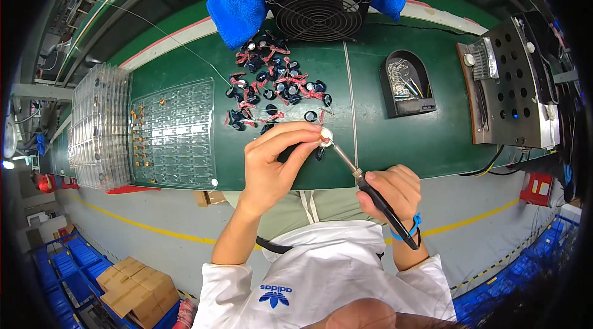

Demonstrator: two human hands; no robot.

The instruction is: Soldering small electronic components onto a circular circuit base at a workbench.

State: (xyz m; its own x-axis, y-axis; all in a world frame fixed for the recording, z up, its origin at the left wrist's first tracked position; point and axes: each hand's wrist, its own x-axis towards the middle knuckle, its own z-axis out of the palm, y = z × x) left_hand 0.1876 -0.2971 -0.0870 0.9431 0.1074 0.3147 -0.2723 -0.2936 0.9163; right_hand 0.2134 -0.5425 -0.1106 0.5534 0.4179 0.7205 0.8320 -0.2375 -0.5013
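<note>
Between thumb and fingertips, my left hand (281,159) pinches a small round pale part (326,136) with a bit of red on it, held above the front of the green bench (395,150). My right hand (392,193) is wrapped round the black handle of a soldering iron (380,202). The iron's metal tip reaches up to the small part and appears to touch it. Just beyond my left hand lies a loose pile of black round components with red leads (278,85), a few of them close to my fingers.
Left of the pile lies a clear tray (179,125) with small orange parts, beside a stack of clear trays (99,125). A fan (319,17) under a blue towel (247,4) stands at the back. Rightward are a black bin (407,106) with wire and a perforated metal box (509,85).
</note>
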